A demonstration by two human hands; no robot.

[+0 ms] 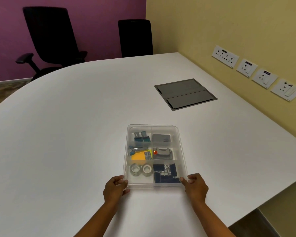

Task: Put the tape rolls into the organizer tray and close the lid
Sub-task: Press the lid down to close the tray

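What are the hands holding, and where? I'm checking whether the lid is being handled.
Both hands, left and right, grip the clear plastic organizer tray at its near corners.

Single head-worn wide-angle view, looking forward and down from the counter's (75,134) near edge, organizer tray (182,151) close below centre, chairs (48,35) and walls far, no second view

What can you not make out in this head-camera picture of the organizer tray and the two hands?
- Head view: whether the clear lid is fully seated; transparency blurs its edge.
- Left hand, right hand: palms hidden by their backs.
- Small box print: too small.
- Forearms: cut off by the bottom edge.
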